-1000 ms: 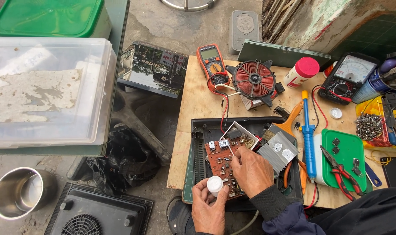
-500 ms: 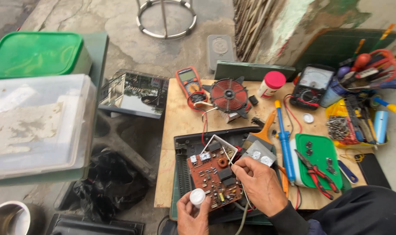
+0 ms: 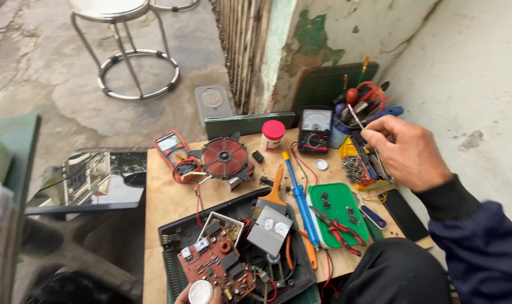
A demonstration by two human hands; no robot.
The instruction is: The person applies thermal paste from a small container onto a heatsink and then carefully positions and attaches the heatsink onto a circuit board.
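My right hand [image 3: 408,149] is raised at the right, over a cup of screwdrivers and tools [image 3: 357,104]. Its fingertips pinch a thin metal tool [image 3: 354,117] that points up and left. At the bottom edge, my left hand [image 3: 183,298] is barely in view and holds a small round white container [image 3: 201,293]. Just above it lies a brown circuit board [image 3: 216,267], resting in an open black appliance housing [image 3: 171,242] beside a grey heat sink block [image 3: 270,231].
On the wooden bench [image 3: 166,202] lie a red coil [image 3: 225,157], an orange multimeter [image 3: 171,149], an analog meter [image 3: 315,129], a red-capped white bottle [image 3: 273,135], a blue desoldering pump [image 3: 301,197], a green tray [image 3: 337,205] and red pliers [image 3: 337,228]. A glass panel [image 3: 93,180] sits left, a stool [image 3: 126,50] behind.
My right hand left the circuit board and rose to the right to the tool cup, now pinching a thin metal tool. The view tilted upward. My left hand still holds the white container.
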